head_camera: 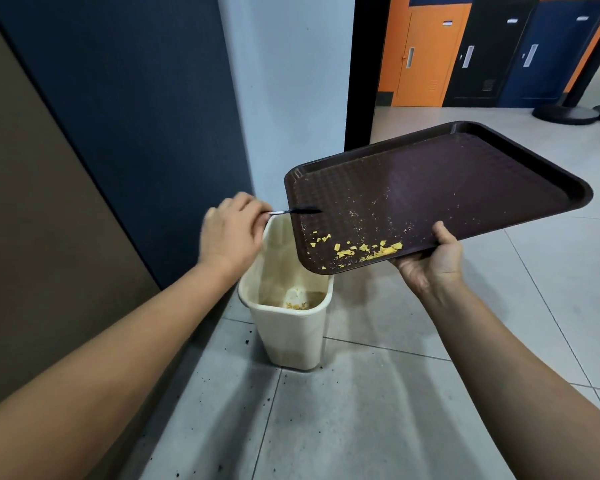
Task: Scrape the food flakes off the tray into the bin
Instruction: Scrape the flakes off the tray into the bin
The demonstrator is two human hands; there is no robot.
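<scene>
The right hand [430, 261] grips the tilted dark brown plastic tray [465, 174] from beneath, its low corner over the cream plastic bin [291, 327]. The yellow food flakes [368, 249] lie along its near edge, right of the thin dark scraper [297, 211] pinched in the left hand [231, 233] (1 sweep away).

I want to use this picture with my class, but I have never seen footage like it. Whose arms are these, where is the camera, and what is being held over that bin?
There is no machine here. The camera sits on a person's head and looks forward and down, so the two bare arms reaching in from the bottom are that person's own. The right hand holds a dark brown tray by its near edge, tilted down toward a cream bin that stands on the tiled floor beside a wall. Yellow food flakes lie along the tray's low edge, with fine crumbs above them. The left hand grips a thin utensil whose dark tip reaches over the tray's left edge; it is too blurred to say just what it is. Some yellow bits already lie at the bottom of the bin.
</scene>
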